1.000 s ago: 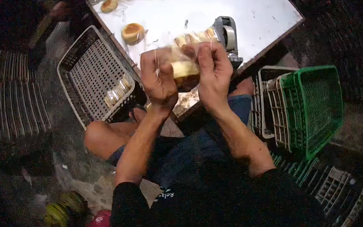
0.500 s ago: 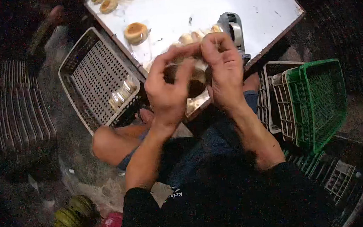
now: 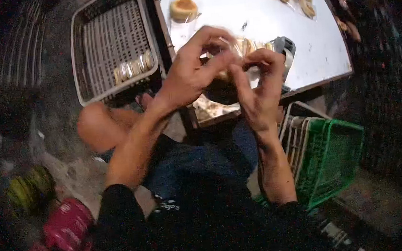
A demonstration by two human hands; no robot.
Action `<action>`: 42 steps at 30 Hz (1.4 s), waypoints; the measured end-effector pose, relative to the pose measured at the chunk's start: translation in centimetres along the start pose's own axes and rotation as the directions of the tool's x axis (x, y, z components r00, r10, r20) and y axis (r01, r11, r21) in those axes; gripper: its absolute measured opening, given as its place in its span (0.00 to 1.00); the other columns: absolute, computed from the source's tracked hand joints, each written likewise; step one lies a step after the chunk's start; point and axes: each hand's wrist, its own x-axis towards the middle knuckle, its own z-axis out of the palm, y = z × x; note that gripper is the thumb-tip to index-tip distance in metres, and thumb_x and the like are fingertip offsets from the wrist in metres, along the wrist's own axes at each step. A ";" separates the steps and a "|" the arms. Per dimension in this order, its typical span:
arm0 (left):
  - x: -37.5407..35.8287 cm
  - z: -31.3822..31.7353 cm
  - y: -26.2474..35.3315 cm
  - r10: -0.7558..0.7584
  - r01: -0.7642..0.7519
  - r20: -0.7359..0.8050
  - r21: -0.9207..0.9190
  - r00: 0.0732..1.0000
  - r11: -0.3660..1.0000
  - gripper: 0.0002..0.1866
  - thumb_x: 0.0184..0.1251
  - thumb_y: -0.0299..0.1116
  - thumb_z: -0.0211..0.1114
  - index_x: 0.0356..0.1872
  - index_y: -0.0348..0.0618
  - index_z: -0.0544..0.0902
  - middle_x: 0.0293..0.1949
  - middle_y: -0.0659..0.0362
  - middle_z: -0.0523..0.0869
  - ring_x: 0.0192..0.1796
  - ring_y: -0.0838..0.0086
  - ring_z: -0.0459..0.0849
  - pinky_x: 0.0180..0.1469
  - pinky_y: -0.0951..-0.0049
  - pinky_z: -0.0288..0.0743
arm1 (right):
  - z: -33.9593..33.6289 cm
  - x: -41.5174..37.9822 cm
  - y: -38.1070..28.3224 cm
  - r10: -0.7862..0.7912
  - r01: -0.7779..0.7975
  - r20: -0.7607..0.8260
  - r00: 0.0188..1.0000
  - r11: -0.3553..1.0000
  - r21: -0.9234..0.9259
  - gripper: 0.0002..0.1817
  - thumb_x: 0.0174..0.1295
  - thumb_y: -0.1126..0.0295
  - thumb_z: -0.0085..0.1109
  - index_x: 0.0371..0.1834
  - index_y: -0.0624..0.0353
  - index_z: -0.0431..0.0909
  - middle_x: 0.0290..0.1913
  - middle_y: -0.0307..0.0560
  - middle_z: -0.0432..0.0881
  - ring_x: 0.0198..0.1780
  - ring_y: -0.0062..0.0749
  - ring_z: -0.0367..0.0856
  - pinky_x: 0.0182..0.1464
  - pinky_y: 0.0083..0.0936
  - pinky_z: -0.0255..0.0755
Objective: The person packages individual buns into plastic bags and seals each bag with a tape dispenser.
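Left hand (image 3: 192, 74) and right hand (image 3: 259, 88) now pinch the top of a clear bag of buns (image 3: 240, 51) between fingertips, raised higher than a second ago, held over the table (image 3: 307, 41) edge. Tape dispenser (image 3: 285, 49) at 3 o'clock; white basket (image 3: 109, 43) at 9; green crate (image 3: 333, 157) at 5.

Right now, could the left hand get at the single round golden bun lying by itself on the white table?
Probably not at once: the left hand is pinching the clear plastic bag of buns with the right hand. The single round golden bun lies uncovered beyond it on the white table.
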 end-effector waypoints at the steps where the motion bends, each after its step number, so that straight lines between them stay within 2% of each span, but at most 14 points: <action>1: -0.1 -0.1 -0.4 -0.039 0.039 -0.003 -0.031 0.999 0.999 0.17 0.66 0.31 0.63 0.54 0.42 0.73 0.40 0.59 0.80 0.46 0.78 0.79 0.45 0.77 0.74 | -0.3 0.4 0.3 -0.060 0.060 0.029 0.998 0.998 0.006 0.13 0.56 0.79 0.62 0.44 0.61 0.73 0.35 0.47 0.78 0.36 0.33 0.80 0.41 0.28 0.73; 5: -0.8 -0.1 1.1 -0.173 0.159 -0.117 -0.118 0.978 0.980 0.21 0.59 0.27 0.69 0.53 0.40 0.75 0.40 0.62 0.79 0.46 0.78 0.78 0.50 0.76 0.74 | -1.1 0.8 0.5 -0.201 0.233 0.137 0.970 0.930 -0.285 0.12 0.54 0.79 0.63 0.42 0.59 0.78 0.34 0.46 0.77 0.38 0.37 0.78 0.44 0.31 0.73; 8: 0.1 -1.2 -0.7 0.429 -0.357 0.095 0.727 0.898 0.586 0.14 0.58 0.32 0.71 0.42 0.38 0.81 0.37 0.64 0.80 0.43 0.79 0.78 0.47 0.76 0.75 | -0.9 0.8 1.7 -0.267 0.273 0.065 0.962 0.901 -0.336 0.06 0.55 0.77 0.63 0.36 0.58 0.80 0.41 0.49 0.76 0.44 0.42 0.75 0.49 0.33 0.70; 10: -0.1 -0.3 -0.4 0.313 -0.167 -0.131 0.623 0.941 0.764 0.11 0.60 0.35 0.70 0.33 0.38 0.82 0.31 0.65 0.80 0.36 0.81 0.78 0.41 0.78 0.74 | -0.3 1.0 2.6 -0.155 0.154 0.009 0.988 0.974 -0.164 0.01 0.59 0.76 0.60 0.33 0.60 0.79 0.45 0.49 0.75 0.46 0.38 0.75 0.51 0.30 0.70; 11: -0.3 0.6 -1.0 0.087 -0.005 -0.245 0.316 0.966 0.949 0.12 0.61 0.37 0.69 0.33 0.37 0.82 0.30 0.64 0.79 0.34 0.82 0.76 0.38 0.79 0.73 | 0.4 0.4 2.5 0.136 -0.123 -0.016 0.991 0.932 0.340 0.04 0.63 0.77 0.58 0.39 0.64 0.75 0.49 0.47 0.74 0.47 0.30 0.75 0.49 0.24 0.71; 13: -0.7 1.9 -2.6 -0.270 0.211 -0.339 -0.203 0.901 0.956 0.12 0.60 0.36 0.70 0.31 0.38 0.79 0.30 0.65 0.76 0.33 0.84 0.73 0.38 0.81 0.71 | 2.6 -0.6 1.5 0.232 -0.134 -0.190 0.954 0.896 0.423 0.09 0.62 0.78 0.58 0.44 0.63 0.71 0.50 0.49 0.74 0.47 0.29 0.76 0.50 0.23 0.72; 16: -0.4 2.6 -4.1 -0.240 0.066 -0.486 -0.347 0.841 0.936 0.12 0.55 0.24 0.68 0.34 0.46 0.72 0.32 0.64 0.77 0.35 0.80 0.75 0.41 0.78 0.72 | 0.7 -0.9 2.4 0.270 -0.121 -0.278 0.922 0.882 0.455 0.15 0.63 0.76 0.58 0.49 0.62 0.65 0.49 0.52 0.74 0.47 0.30 0.76 0.50 0.24 0.73; 20: -0.1 1.1 -4.9 -0.158 0.114 -0.427 -0.127 0.890 0.985 0.10 0.58 0.27 0.65 0.37 0.39 0.73 0.34 0.62 0.76 0.38 0.80 0.74 0.43 0.77 0.71 | -9.8 -4.3 13.4 0.332 -0.480 -0.382 0.862 0.776 -0.409 0.21 0.63 0.62 0.60 0.49 0.69 0.71 0.47 0.54 0.77 0.47 0.38 0.75 0.50 0.31 0.70; 23: 0.2 2.2 -5.9 -0.156 0.091 -0.438 -0.166 0.886 0.982 0.09 0.60 0.28 0.65 0.37 0.39 0.74 0.33 0.63 0.76 0.39 0.80 0.74 0.44 0.78 0.70 | -11.4 -4.0 17.3 0.667 -0.736 -0.339 0.663 0.664 -0.132 0.23 0.64 0.56 0.59 0.42 0.72 0.78 0.44 0.56 0.81 0.44 0.38 0.76 0.49 0.33 0.69; 30: 0.1 3.4 -6.7 -0.150 0.146 -0.384 -0.040 0.911 0.988 0.09 0.63 0.28 0.64 0.38 0.38 0.73 0.34 0.62 0.76 0.38 0.80 0.75 0.44 0.79 0.71 | -12.5 -7.6 16.1 0.416 -0.534 -0.362 0.834 0.774 -0.341 0.21 0.65 0.57 0.58 0.33 0.70 0.82 0.30 0.49 0.83 0.32 0.30 0.77 0.41 0.28 0.70; 32: -0.2 4.1 -7.0 -0.184 0.193 -0.381 -0.016 0.906 0.981 0.09 0.63 0.28 0.64 0.38 0.38 0.73 0.35 0.61 0.76 0.38 0.79 0.75 0.44 0.78 0.71 | -10.2 -9.2 14.2 0.772 -0.798 -0.336 0.540 0.596 0.087 0.20 0.65 0.58 0.58 0.36 0.69 0.83 0.34 0.45 0.84 0.36 0.27 0.77 0.43 0.24 0.69; 37: -1.3 5.2 -10.3 -0.158 0.208 -0.503 0.045 0.850 0.977 0.10 0.61 0.28 0.67 0.36 0.39 0.73 0.31 0.64 0.76 0.34 0.81 0.73 0.38 0.80 0.70 | -0.9 -6.5 6.5 0.410 -0.383 -0.231 0.883 0.911 0.152 0.12 0.65 0.65 0.58 0.32 0.65 0.81 0.45 0.48 0.78 0.51 0.36 0.75 0.56 0.31 0.66; 40: -1.7 5.6 -8.3 -0.273 0.307 -0.505 -0.017 0.819 0.952 0.10 0.60 0.27 0.67 0.36 0.40 0.73 0.31 0.64 0.76 0.35 0.82 0.73 0.40 0.79 0.71 | 1.5 -4.8 5.8 0.294 -0.297 -0.168 0.941 0.955 0.007 0.12 0.63 0.66 0.60 0.40 0.65 0.78 0.53 0.51 0.74 0.53 0.40 0.74 0.58 0.33 0.67; 42: -1.7 4.9 -7.5 -0.103 0.157 -0.390 0.110 0.915 0.982 0.10 0.60 0.28 0.67 0.36 0.40 0.73 0.31 0.65 0.75 0.36 0.82 0.74 0.40 0.79 0.71 | 1.2 -4.1 5.8 0.566 -0.533 -0.033 0.824 0.793 0.297 0.15 0.61 0.66 0.61 0.47 0.64 0.76 0.54 0.52 0.74 0.53 0.39 0.74 0.57 0.31 0.69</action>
